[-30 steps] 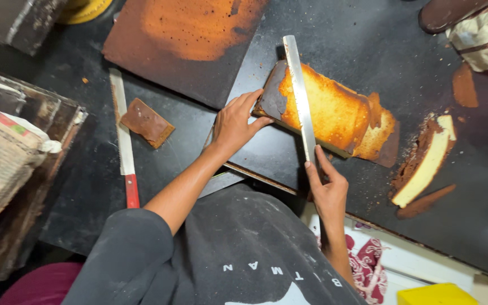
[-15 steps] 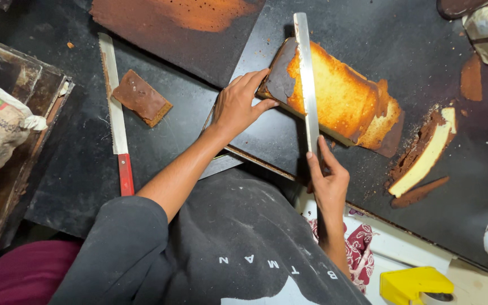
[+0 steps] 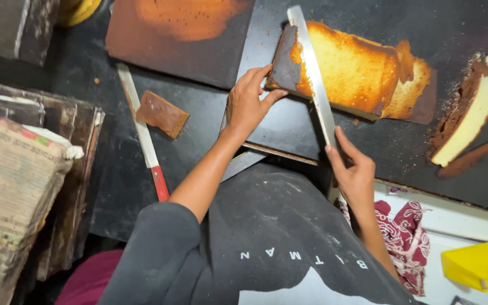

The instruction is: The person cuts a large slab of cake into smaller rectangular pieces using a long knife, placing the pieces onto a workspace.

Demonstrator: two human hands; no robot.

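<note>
Knife has slid a bit further into the cake since before. Right hand grip is wrapped round its handle, left hand fingers press the cake's dark end, mid-desk by the near edge.

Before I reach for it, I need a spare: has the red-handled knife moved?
No. The red-handled knife lies just left of the small brown slab as before.
</note>
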